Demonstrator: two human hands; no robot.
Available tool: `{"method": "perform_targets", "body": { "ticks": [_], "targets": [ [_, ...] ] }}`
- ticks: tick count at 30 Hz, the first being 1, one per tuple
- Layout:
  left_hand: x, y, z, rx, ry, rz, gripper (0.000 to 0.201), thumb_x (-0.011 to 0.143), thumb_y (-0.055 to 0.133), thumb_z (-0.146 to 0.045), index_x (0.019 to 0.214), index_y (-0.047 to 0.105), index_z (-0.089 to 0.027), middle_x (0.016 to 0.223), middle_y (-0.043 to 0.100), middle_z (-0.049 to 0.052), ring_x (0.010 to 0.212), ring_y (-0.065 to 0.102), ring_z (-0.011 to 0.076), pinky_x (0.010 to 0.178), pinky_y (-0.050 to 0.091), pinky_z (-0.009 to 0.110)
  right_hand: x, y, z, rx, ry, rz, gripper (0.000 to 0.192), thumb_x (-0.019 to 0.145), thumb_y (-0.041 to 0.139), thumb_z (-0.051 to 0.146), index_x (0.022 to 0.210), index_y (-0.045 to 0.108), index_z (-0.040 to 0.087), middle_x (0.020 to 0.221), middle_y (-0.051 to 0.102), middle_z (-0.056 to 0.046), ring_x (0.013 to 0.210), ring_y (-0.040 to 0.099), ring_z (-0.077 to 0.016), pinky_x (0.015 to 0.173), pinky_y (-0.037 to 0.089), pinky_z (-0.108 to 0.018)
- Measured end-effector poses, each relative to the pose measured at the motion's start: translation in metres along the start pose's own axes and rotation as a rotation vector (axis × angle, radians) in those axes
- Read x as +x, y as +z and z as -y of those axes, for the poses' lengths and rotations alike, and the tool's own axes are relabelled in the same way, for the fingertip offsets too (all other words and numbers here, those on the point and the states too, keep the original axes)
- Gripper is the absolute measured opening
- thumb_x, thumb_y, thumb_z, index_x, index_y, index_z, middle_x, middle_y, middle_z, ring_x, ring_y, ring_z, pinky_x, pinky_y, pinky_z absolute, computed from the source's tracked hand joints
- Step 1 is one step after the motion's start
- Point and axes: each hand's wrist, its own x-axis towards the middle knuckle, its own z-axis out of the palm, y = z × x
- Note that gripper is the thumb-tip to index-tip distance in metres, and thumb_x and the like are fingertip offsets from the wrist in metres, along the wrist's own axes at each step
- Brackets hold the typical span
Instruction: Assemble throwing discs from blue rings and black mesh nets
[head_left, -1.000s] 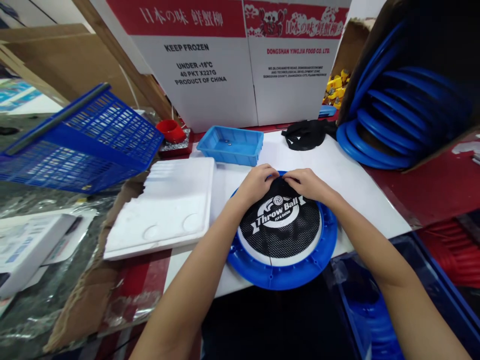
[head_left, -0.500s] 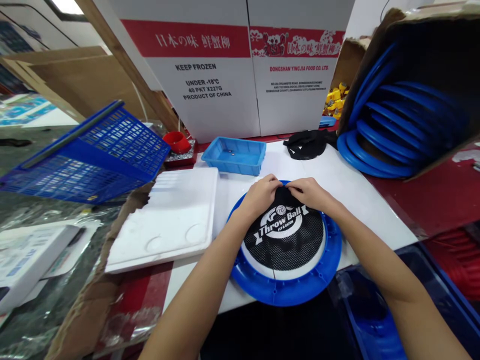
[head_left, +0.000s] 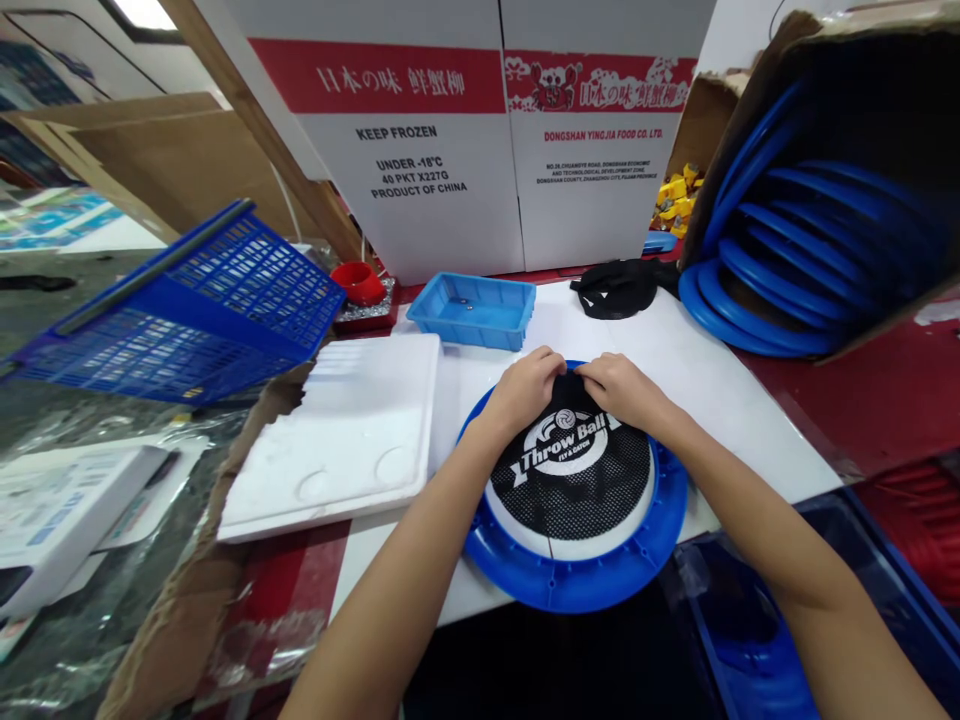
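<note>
A blue plastic ring (head_left: 577, 587) lies on the white work surface in front of me. Across its opening sits a round black mesh net (head_left: 577, 505) printed "Throw Ball"; a white crescent shows below the net's lower edge. At the ring's far side, my left hand (head_left: 534, 385) pinches the top edge of the mesh. Close beside it, my right hand (head_left: 619, 385) pinches the same edge, fingertips nearly meeting the left ones. The fingers hide exactly how the net's edge sits against the ring there.
A light-blue tray (head_left: 472, 312) with small metal bits stands behind the ring. Left are a foam slab (head_left: 337, 430) and a tilted blue basket (head_left: 202, 310). Black mesh pieces (head_left: 615, 290) lie behind. A carton (head_left: 900, 320) of blue rings stands right; a dark-blue bin (head_left: 750, 620) sits below.
The view has shifted slightly, moving everything a little to the right. Both hands stay at the mesh's far edge, with only small finger movement.
</note>
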Motion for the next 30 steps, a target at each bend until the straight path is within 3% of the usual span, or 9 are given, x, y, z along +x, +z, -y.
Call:
{"method": "perform_targets", "body": {
  "ticks": [13, 22, 30],
  "targets": [
    [-0.001, 0.001, -0.004, 0.055, -0.029, 0.045, 0.035, 0.104, 0.047, -0.011, 0.118, 0.079, -0.018, 0.121, 0.074, 0.012, 0.109, 0.073, 0.0269, 0.098, 0.059, 0.040, 0.001, -0.007, 0.010, -0.219, 0.030, 0.106, 0.037, 0.108, 0.049, 0.012, 0.133, 0.076, 0.017, 0.102, 0.078, -0.011, 0.098, 0.061, -0.0262, 0.085, 0.035, -0.037],
    [0.001, 0.002, 0.001, -0.014, -0.010, 0.024, 0.035, 0.102, 0.048, -0.010, 0.113, 0.080, -0.019, 0.117, 0.076, 0.010, 0.110, 0.073, 0.0258, 0.102, 0.059, 0.039, -0.007, -0.005, 0.015, -0.455, -0.037, 0.053, 0.039, 0.110, 0.042, 0.010, 0.132, 0.074, 0.017, 0.105, 0.076, -0.013, 0.102, 0.058, -0.0292, 0.088, 0.028, -0.043],
    [0.001, 0.001, -0.010, 0.095, -0.080, 0.062, 0.036, 0.102, 0.047, -0.009, 0.117, 0.079, -0.018, 0.121, 0.074, 0.012, 0.109, 0.073, 0.0279, 0.097, 0.059, 0.040, -0.006, -0.005, 0.018, -0.428, -0.034, 0.097, 0.038, 0.107, 0.045, 0.008, 0.131, 0.073, 0.015, 0.105, 0.076, -0.016, 0.101, 0.060, -0.0300, 0.087, 0.031, -0.043]
  ]
}}
